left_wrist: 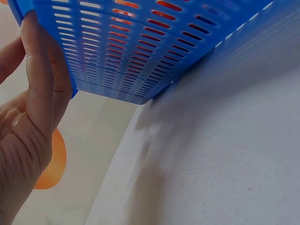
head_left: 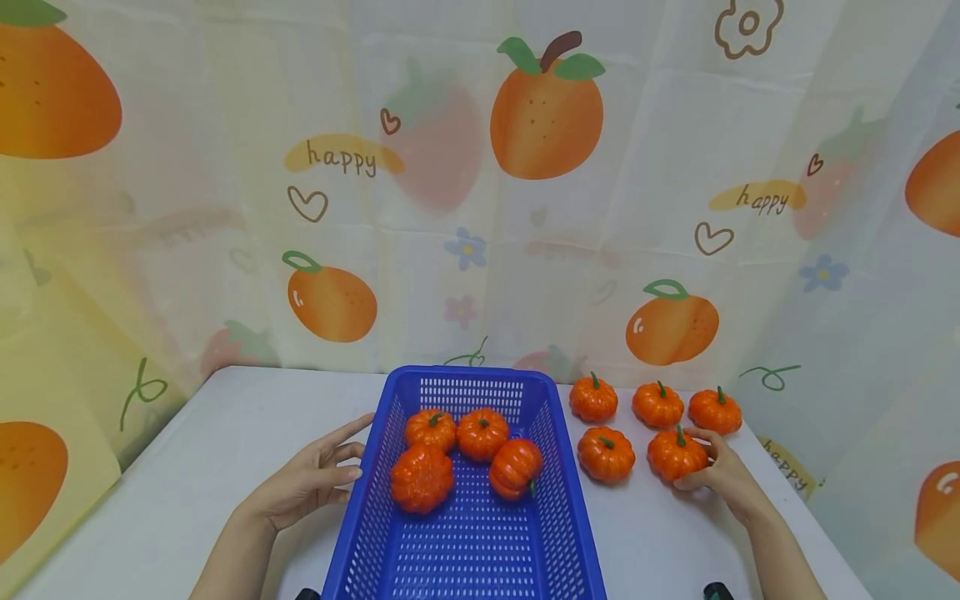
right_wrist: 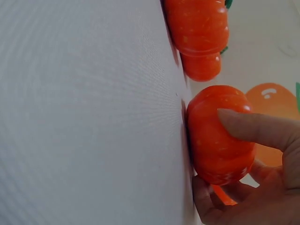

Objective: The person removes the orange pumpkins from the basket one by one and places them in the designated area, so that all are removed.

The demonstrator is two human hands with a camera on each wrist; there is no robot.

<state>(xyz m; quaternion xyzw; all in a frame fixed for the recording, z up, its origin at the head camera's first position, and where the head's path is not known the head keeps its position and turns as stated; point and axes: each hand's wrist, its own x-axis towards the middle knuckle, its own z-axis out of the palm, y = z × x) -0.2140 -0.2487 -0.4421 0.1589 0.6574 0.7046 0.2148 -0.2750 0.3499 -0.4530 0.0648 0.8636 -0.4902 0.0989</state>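
My right hand (head_left: 716, 471) grips a small orange pumpkin (head_left: 677, 455) with a green stem at the front right of the table. In the right wrist view the thumb lies across this pumpkin (right_wrist: 220, 136) and the fingers curl round its far side, close to the tabletop. At the left wall of the blue plastic basket (head_left: 577, 500), my left hand (head_left: 303, 483) has its fingers loosely spread. In the left wrist view the fingertips of this hand (left_wrist: 33, 89) touch the rim of the basket (left_wrist: 117, 51). Several orange pumpkins (head_left: 422, 478) lie in the basket's far half.
Beside the held pumpkin sits another pumpkin (head_left: 606, 454). Three more, including a back-row pumpkin (head_left: 593, 398), stand near the far edge of the white table (head_left: 300, 400). A fruit-printed curtain (head_left: 465, 208) hangs right behind the table.
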